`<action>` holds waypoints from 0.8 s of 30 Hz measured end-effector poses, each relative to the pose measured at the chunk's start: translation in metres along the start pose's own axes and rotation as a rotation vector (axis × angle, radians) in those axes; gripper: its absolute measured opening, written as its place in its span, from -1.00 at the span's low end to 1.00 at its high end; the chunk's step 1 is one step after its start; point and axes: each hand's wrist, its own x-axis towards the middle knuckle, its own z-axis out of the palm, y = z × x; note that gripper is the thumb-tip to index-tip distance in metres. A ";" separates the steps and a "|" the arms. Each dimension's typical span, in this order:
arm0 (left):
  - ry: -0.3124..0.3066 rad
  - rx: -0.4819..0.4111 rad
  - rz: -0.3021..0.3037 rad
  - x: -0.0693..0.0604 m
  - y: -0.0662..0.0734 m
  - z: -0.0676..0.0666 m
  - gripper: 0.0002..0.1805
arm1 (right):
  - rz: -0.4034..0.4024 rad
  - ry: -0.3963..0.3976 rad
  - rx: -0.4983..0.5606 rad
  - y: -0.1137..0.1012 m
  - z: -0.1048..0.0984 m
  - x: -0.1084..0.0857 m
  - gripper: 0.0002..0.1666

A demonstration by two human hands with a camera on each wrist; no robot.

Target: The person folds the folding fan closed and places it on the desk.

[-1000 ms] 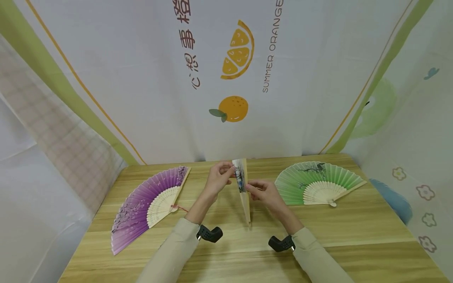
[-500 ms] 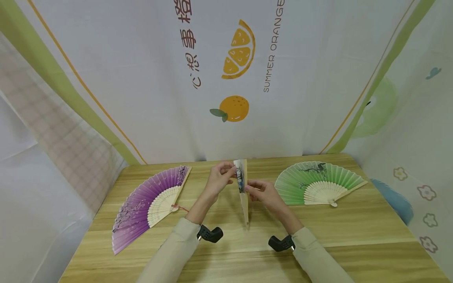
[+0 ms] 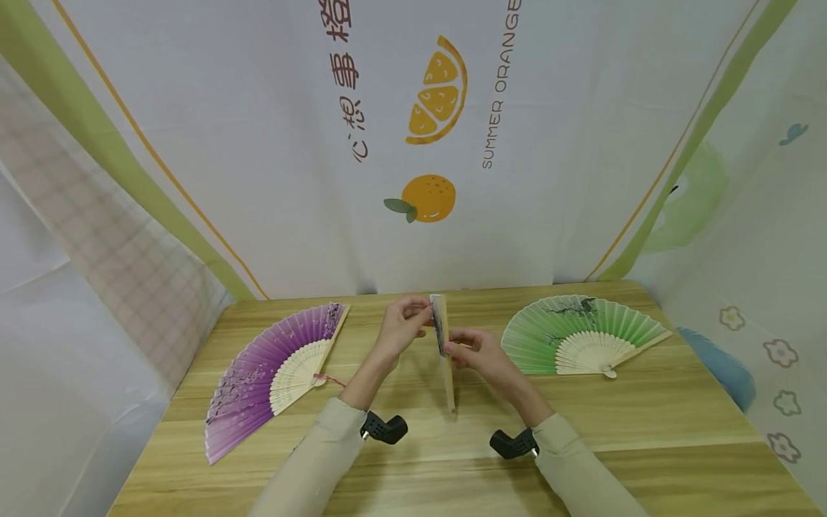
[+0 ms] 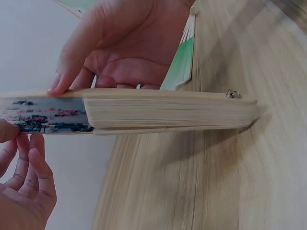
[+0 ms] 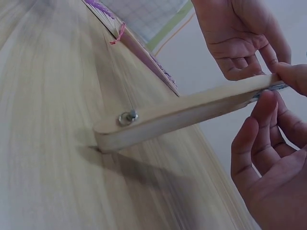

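Note:
A folded fan [image 3: 445,352] with pale wooden ribs and printed fabric stands nearly upright at mid-table, its pivot end low by the tabletop. The left hand [image 3: 402,329] pinches its upper left side; the right hand [image 3: 481,355] holds it lower, from the right. In the left wrist view the ribs [image 4: 153,114] lie packed together, with a metal ring at the pivot. The right wrist view shows the fan [image 5: 177,110] between both hands' fingertips. Spread purple fan [image 3: 261,373] lies at the left, spread green fan [image 3: 581,316] at the right.
The wooden table [image 3: 439,474] reaches back to a white printed curtain [image 3: 291,179]. A red cord [image 3: 332,378] hangs from the purple fan's pivot near the left forearm. Each wrist bears a black device, the left one [image 3: 385,429] and the right one [image 3: 512,444].
The held fan has turned and narrowed in view, so less of its printed fabric shows. Its pivot end has shifted slightly left. Both hands keep their hold.

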 end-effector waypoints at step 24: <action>-0.003 -0.013 -0.029 0.021 -0.026 0.000 -0.75 | -0.049 -0.054 -0.092 -0.006 -0.003 0.002 -0.54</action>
